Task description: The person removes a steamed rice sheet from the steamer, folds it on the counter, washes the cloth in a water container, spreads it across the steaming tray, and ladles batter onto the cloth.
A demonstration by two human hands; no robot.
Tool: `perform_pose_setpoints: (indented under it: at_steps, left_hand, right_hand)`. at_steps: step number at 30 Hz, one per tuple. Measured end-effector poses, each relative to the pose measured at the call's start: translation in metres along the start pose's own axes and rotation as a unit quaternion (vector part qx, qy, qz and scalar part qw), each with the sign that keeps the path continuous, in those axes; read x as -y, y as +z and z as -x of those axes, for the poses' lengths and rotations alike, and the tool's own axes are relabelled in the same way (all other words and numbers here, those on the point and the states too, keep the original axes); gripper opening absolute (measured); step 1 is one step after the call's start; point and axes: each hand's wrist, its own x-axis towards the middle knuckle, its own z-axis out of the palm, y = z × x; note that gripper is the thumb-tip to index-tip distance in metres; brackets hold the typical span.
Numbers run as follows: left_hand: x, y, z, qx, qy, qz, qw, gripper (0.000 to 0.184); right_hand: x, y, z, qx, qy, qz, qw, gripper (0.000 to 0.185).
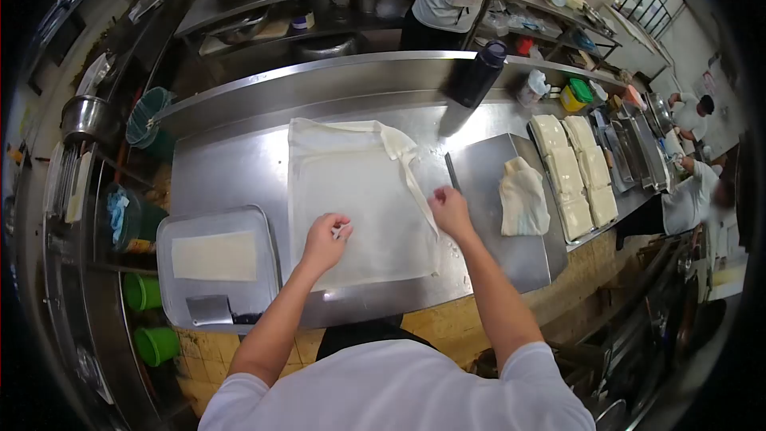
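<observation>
A thin white cloth (359, 215) lies spread on the steel table (227, 160), its upper and right edges folded and bunched. Over its lower left part is my left hand (325, 241), fingers curled, with a small whitish bit at the fingertips that I cannot make out. My right hand (449, 209) is closed beside the cloth's right edge; whether it holds anything is hidden. At the left, a metal tray (267, 259) bears a flat pale sheet (215, 256) and a cleaver (209, 310).
A folded cloth (523, 199) rests on a steel board (495, 168) at the right. Beyond it a tray (567, 237) holds several pale blocks. A dark bottle (477, 76) stands at the back edge. Other people stand behind and at the far right.
</observation>
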Motion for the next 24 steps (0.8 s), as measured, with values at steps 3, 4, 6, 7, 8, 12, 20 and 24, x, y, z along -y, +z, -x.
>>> perform_pose_setpoints:
  at_steps: [3,4,6,7,8,12,20,24]
  left_hand:
    - [0.007,0.008,-0.047,0.012,0.007,0.014,1.000,0.018]
    - [0.009,0.009,-0.060,0.009,0.017,0.007,1.000,0.017]
    - [0.015,0.009,-0.081,0.013,0.013,0.008,1.000,0.017]
    - [0.018,0.007,-0.090,0.018,-0.002,0.016,1.000,0.016]
    - [0.023,0.006,-0.098,0.023,-0.016,0.024,0.999,0.016]
    - [0.046,-0.002,-0.118,0.022,-0.046,0.041,0.998,0.016]
    - [0.058,-0.014,-0.135,0.031,-0.047,0.002,0.998,0.017]
    - [0.056,-0.005,-0.136,0.040,0.097,-0.081,0.991,0.030]
  right_hand:
    - [0.002,0.024,-0.083,-0.008,0.013,0.019,1.000,0.032]
    - [-0.002,0.035,-0.106,-0.017,0.003,0.032,0.999,0.032]
    - [-0.008,0.054,-0.142,-0.035,-0.015,0.059,0.998,0.032]
    - [-0.010,0.061,-0.155,-0.022,-0.036,0.080,0.996,0.030]
    - [-0.013,0.069,-0.166,-0.008,-0.056,0.101,0.993,0.029]
    - [-0.020,0.079,-0.203,0.026,-0.042,0.074,0.996,0.022]
    - [0.000,0.041,-0.230,-0.028,-0.035,0.108,0.993,0.020]
    - [0.011,0.050,-0.192,-0.176,-0.123,0.154,0.964,0.031]
